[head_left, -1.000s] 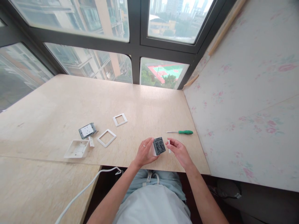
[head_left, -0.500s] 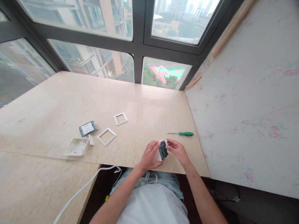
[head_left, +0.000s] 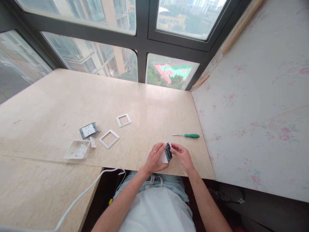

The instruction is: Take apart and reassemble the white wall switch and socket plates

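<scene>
The module (head_left: 168, 153), a small block with a dark grey back and a white side, is held above the near edge of the tabletop (head_left: 149, 106), in front of the person. The left hand (head_left: 156, 158) grips it by the white side, thumb along the upper edge and fingers wrapped beneath, with the dark back turned toward the right. The right hand (head_left: 181, 157) has its thumb and fingertips drawn together at the module's right edge, where it appears to pinch a narrow white strip (head_left: 170, 145) against the block; the fingers hide most of that contact. The module looks light and rigid, probably moulded plastic, so it should not give under a firm grasp, though the smooth white side may slip a little. Its best hold is across the side walls, leaving the dark back uncovered. The strip looks thin and likely the more fragile part, better taken lightly by its edges than bent. Just beyond the right hand lies a green-handled screwdriver (head_left: 192, 136). Off to the left rest the nearer white frame (head_left: 113, 142), the farther white frame (head_left: 126, 124), a socket insert (head_left: 88, 130), a small white piece (head_left: 92, 142) and a white box (head_left: 76, 149), its hollow facing up.
</scene>
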### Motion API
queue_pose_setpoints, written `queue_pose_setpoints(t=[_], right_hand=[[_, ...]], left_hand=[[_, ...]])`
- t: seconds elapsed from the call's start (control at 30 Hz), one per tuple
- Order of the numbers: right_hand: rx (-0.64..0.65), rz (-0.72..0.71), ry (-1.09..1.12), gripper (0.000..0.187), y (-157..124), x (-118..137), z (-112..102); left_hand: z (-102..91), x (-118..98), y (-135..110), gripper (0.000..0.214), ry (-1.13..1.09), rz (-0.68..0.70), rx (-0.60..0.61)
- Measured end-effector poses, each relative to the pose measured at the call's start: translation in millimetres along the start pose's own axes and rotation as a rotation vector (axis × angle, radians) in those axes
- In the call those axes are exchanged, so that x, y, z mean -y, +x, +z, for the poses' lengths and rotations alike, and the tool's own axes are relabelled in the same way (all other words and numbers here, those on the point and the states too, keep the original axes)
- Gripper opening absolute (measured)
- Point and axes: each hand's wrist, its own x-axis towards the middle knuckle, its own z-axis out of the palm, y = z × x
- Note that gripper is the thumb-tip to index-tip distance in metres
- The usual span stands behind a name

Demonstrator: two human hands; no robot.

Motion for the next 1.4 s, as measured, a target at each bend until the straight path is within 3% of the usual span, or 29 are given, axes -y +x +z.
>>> queue_pose_setpoints(t=[0.2, 0.47, 0.7, 1.4], right_hand=[[-0.001, -0.010, -0.067, 0.045, -2, -6, -1], [0.112, -0.095, -0.216, 0.041, -4, -5, -10], [0.136, -0.168, -0.346, 0.039, -4, -4, -11], [0.042, -0.146, -0.307, 0.033, -7, 5, -10]], left_hand=[[0.7, 1, 0, 0.096, 0.004, 0.005, -0.011], [-2.0, 3, 1, 0.094, 0.047, -0.002, 0.020], [-0.6, 4, 1, 0.091, 0.086, -0.012, 0.013], [0.9, 1, 8, 0.091, 0.058, -0.029, 0.046]])
